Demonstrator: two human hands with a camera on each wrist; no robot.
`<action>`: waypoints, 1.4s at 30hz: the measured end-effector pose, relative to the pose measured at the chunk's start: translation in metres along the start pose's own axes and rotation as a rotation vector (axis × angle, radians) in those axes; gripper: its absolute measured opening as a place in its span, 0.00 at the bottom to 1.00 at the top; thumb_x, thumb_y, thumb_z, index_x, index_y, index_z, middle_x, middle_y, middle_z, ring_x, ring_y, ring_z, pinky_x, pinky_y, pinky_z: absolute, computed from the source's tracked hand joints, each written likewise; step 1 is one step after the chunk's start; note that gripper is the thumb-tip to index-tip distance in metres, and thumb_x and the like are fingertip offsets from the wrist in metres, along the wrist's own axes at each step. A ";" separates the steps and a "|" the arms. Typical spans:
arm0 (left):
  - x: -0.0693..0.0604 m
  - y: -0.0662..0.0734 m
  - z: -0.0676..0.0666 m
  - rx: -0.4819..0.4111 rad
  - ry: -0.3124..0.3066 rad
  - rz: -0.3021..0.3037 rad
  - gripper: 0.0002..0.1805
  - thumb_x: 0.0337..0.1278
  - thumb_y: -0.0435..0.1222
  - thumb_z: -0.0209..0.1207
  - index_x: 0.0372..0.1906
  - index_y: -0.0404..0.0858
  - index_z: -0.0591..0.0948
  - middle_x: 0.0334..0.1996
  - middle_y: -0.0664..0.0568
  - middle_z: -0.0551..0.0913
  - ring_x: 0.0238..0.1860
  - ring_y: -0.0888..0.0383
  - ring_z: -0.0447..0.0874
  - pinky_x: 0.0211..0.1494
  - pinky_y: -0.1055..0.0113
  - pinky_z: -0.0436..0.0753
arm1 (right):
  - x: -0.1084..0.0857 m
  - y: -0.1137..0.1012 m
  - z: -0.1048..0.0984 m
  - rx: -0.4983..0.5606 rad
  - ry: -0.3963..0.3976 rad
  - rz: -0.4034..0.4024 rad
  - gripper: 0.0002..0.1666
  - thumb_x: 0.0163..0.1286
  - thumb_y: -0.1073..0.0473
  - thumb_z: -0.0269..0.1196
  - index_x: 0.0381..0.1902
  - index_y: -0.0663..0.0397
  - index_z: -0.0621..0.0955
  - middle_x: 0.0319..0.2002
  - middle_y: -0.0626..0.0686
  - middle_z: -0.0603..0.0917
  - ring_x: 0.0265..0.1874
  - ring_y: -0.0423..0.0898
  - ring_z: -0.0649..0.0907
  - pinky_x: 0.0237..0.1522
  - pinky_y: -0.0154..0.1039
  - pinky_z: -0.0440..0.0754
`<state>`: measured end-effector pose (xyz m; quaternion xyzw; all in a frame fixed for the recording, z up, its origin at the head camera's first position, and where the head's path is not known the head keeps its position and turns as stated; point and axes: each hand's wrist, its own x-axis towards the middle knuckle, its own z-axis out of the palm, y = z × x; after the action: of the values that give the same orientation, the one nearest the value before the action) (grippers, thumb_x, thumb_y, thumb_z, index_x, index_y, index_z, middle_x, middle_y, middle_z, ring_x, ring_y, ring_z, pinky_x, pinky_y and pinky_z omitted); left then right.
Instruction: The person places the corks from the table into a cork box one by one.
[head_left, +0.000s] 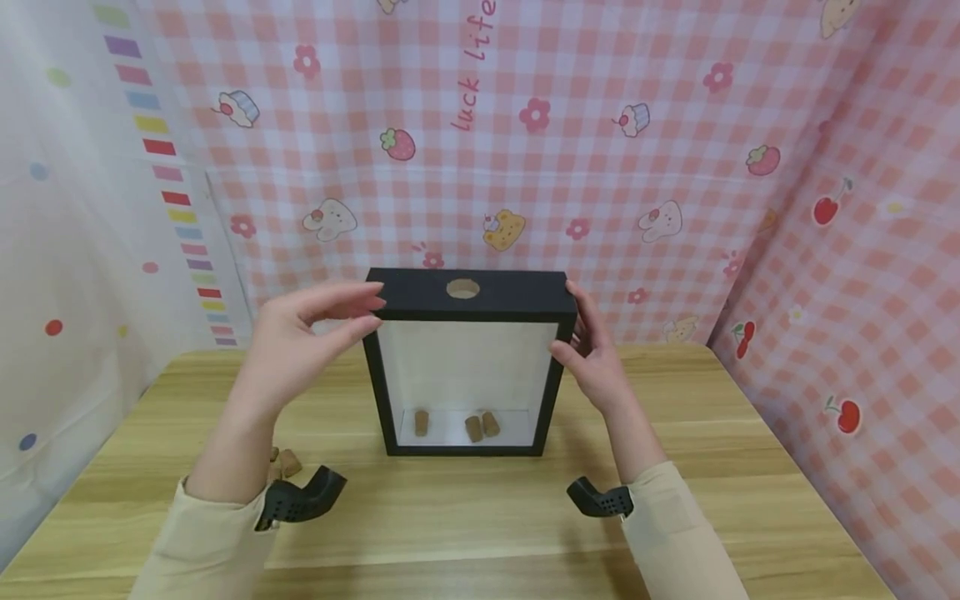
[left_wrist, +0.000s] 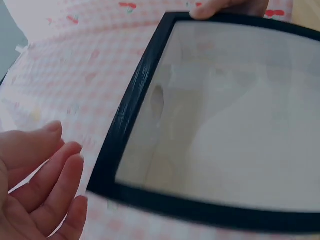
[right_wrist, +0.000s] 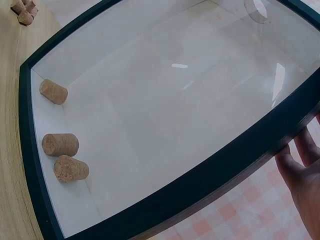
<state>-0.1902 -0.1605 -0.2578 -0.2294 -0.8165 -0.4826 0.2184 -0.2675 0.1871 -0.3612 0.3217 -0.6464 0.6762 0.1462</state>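
Taking the middle of the box as the dial's centre in the head view, a white cloth with coloured dots [head_left: 75, 208] hangs out at ten o'clock. The left sleeve [head_left: 198, 542], pale beige, comes in from eight, and a black wrist mount [head_left: 300, 497] sits at its cuff. Several loose corks [head_left: 290, 462] lie on the wooden counter [head_left: 465, 533] at eight, partly hidden by the forearm. The left hand [head_left: 288, 337] is at half past nine, its tips at the box's ten o'clock corner. Its fingers are bent slightly, the thumb apart from them with nothing between; the left wrist view shows them just beside the frame.

The black-framed box [head_left: 517, 293] stands upright on the counter, with a clear front, pale inside and a round hole [head_left: 462, 288] in its top at twelve. Inside, on its floor, one cork [head_left: 422, 422] is between seven and eight, and a pair of corks [head_left: 490, 423] sit close together at six.

The right hand [head_left: 600, 362], at three, grips the box's side, thumb on the front of the frame and fingers clamped round the outer edge. The right sleeve [head_left: 678, 525] and a second black mount [head_left: 600, 500] are toward half past four. A pink checked cloth with cherries [head_left: 847, 275] hangs between two and three.
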 end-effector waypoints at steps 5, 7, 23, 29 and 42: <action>-0.013 -0.018 -0.017 -0.033 -0.010 -0.030 0.19 0.60 0.31 0.67 0.57 0.38 0.84 0.45 0.51 0.88 0.44 0.64 0.85 0.40 0.75 0.82 | 0.001 -0.001 0.000 -0.008 0.001 -0.001 0.43 0.67 0.51 0.69 0.76 0.37 0.64 0.68 0.47 0.70 0.59 0.45 0.74 0.52 0.34 0.76; -0.018 -0.026 -0.022 -0.044 -0.018 -0.030 0.20 0.60 0.29 0.67 0.57 0.36 0.83 0.46 0.53 0.87 0.44 0.63 0.85 0.42 0.75 0.83 | 0.001 -0.001 0.000 -0.008 0.004 0.002 0.43 0.67 0.51 0.69 0.75 0.36 0.64 0.68 0.47 0.70 0.59 0.45 0.74 0.52 0.34 0.76; -0.078 -0.108 -0.063 0.044 -0.092 -0.246 0.24 0.65 0.37 0.64 0.64 0.36 0.78 0.47 0.64 0.85 0.44 0.68 0.84 0.43 0.76 0.82 | 0.000 0.000 0.000 0.004 0.013 0.002 0.43 0.65 0.48 0.70 0.74 0.33 0.65 0.67 0.46 0.72 0.56 0.43 0.75 0.50 0.33 0.77; -0.107 -0.141 -0.083 0.034 -0.147 -0.334 0.24 0.67 0.35 0.62 0.66 0.35 0.76 0.50 0.64 0.84 0.46 0.70 0.83 0.44 0.78 0.80 | -0.001 0.000 0.000 0.014 0.011 -0.004 0.42 0.66 0.49 0.70 0.74 0.31 0.65 0.67 0.45 0.71 0.57 0.42 0.74 0.50 0.32 0.76; -0.169 -0.199 -0.119 -0.001 -0.157 -0.481 0.25 0.66 0.33 0.62 0.67 0.35 0.75 0.52 0.69 0.83 0.49 0.76 0.79 0.46 0.85 0.74 | -0.001 0.000 0.000 -0.001 0.007 0.004 0.42 0.66 0.50 0.69 0.74 0.31 0.65 0.67 0.45 0.71 0.57 0.43 0.74 0.51 0.33 0.76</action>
<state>-0.1558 -0.3795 -0.4398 -0.0652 -0.8619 -0.5017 0.0332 -0.2664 0.1872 -0.3617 0.3180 -0.6469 0.6774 0.1469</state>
